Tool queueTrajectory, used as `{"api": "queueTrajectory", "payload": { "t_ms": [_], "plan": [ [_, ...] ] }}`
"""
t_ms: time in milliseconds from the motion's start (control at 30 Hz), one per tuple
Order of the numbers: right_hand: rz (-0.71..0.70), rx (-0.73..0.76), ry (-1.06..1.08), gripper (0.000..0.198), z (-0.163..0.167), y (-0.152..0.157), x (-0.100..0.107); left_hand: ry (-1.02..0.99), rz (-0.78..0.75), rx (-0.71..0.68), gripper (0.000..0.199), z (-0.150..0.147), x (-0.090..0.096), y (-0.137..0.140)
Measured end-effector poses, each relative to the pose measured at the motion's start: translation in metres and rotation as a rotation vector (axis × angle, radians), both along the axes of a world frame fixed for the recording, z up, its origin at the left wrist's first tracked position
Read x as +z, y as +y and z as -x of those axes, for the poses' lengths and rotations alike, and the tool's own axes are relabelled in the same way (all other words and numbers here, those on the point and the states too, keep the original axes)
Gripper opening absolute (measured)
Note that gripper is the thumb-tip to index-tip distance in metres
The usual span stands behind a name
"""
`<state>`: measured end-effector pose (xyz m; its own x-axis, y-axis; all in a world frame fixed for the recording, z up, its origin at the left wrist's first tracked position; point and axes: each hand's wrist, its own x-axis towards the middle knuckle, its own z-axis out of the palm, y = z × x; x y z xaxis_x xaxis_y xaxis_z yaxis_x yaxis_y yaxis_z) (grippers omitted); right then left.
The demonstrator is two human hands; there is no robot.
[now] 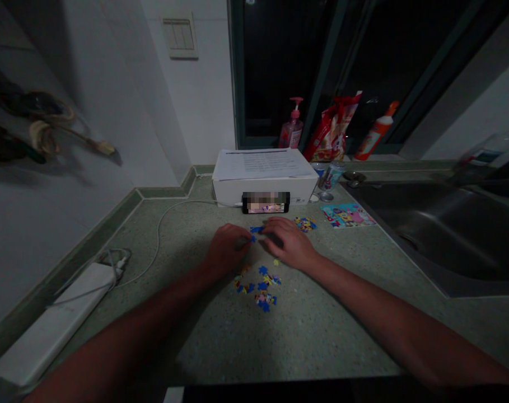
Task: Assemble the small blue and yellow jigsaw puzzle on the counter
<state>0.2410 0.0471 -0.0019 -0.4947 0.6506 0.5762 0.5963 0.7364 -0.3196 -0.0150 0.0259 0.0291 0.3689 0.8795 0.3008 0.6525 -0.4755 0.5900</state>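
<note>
Thumb and fingers of my left hand [229, 246] pinch a small blue jigsaw piece [253, 239]. Just above it lie joined blue jigsaw pieces [256, 229] on the counter. My right hand [290, 243] has its fingertips at the right end of these pieces, with its thumb spread apart below. Nearer to me is a loose group of jigsaw pieces [262, 286], blue, yellow and pink. A small yellow piece [276, 262] lies below my right hand. Beyond that hand sits a pile of mixed pieces [305, 224].
A phone [266, 203] leans on a white box [262, 165], its cable running left to a power strip [65, 319]. A colourful picture card [348, 215] lies by the sink [447, 224]. Cans [332, 175], a pump bottle [291, 129] and a red bag [334, 129] stand behind.
</note>
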Motion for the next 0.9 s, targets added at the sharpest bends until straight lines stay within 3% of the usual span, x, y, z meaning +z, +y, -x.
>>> {"api": "queueTrajectory", "payload": {
  "t_ms": [300, 567, 733, 900],
  "plan": [
    [-0.003, -0.185, -0.042, 0.017, -0.027, 0.021, -0.006, 0.069, -0.001, 0.107, 0.012, 0.021, 0.010, 0.014],
    [0.062, -0.228, -0.133, 0.017, -0.025, 0.019, -0.005, 0.210, -0.121, 0.078, 0.021, 0.020, 0.005, 0.040],
    [0.085, -0.243, -0.149, 0.016, -0.023, 0.017, -0.003, 0.275, -0.100, 0.043, 0.024, 0.012, -0.004, 0.061],
    [0.089, -0.236, -0.142, 0.017, -0.022, 0.016, -0.003, 0.273, -0.092, 0.038, 0.023, 0.012, -0.020, 0.065]
  ]
}}
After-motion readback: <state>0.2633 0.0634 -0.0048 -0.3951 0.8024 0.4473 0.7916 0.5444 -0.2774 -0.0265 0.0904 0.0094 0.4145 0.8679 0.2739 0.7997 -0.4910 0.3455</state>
